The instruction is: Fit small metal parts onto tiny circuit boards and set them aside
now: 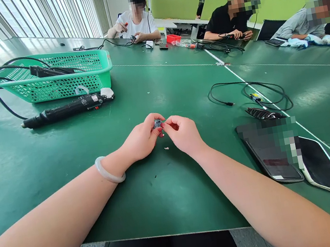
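My left hand (pixel 142 139) and my right hand (pixel 182 134) meet over the middle of the green table (pixel 169 186). Both pinch a small dark part (pixel 157 123) between their fingertips, held just above the tabletop. My left wrist wears a pale bangle (pixel 108 171). A tiny white bit (pixel 166 148) lies on the table right under the hands. What the dark part is cannot be made out at this size.
A black electric screwdriver (pixel 65 110) with a thick cable lies left of the hands, in front of a green basket (pixel 57 76). Right of me lie a thin black cable (pixel 251 93), a dark phone (pixel 273 155) and a white-edged phone (pixel 322 168). Three people work at the far side.
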Tool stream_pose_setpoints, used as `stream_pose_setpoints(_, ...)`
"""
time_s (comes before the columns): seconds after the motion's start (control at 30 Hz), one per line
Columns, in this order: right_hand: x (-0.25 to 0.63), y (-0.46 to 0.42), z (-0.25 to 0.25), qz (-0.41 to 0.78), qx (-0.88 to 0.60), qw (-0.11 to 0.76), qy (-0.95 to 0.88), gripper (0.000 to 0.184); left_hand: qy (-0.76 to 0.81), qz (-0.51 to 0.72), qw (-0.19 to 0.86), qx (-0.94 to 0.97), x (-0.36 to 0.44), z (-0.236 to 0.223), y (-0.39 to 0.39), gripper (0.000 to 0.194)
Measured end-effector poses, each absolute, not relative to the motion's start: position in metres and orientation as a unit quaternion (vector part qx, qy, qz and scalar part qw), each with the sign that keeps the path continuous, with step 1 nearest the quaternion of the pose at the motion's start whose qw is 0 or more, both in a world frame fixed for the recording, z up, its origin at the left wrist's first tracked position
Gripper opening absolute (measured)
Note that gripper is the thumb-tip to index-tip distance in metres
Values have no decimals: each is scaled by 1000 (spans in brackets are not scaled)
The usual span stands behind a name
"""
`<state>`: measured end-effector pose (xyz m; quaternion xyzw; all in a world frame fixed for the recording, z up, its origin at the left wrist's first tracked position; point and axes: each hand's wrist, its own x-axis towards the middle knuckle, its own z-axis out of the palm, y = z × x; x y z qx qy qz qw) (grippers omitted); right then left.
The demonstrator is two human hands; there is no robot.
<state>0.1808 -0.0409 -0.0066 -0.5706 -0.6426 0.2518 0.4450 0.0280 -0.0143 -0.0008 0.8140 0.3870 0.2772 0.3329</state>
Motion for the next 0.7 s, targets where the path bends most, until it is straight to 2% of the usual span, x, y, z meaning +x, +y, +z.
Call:
stream_pose_setpoints(0.13,181,-43,-7,188,-559,427,-685,25,390,296,374,788,29,1,-15,21)
stream_pose_setpoints(0.3,182,-42,-10,179,-539,444,-694,13,397,321,499,700,31,1,-12,15)
stream_pose_setpoints(0.4,183,-43,-10,158,-536,444,-701,12,384,308,538,684,30,-1,-10,14)
stream_pose_setpoints(0.53,184,-43,-8,137,-534,432,-714,14,373,292,512,716,29,-2,-11,18)
stream_pose_setpoints(0.7,185,-42,-7,192,-534,441,-695,16,376,272,420,780,28,-1,-13,29)
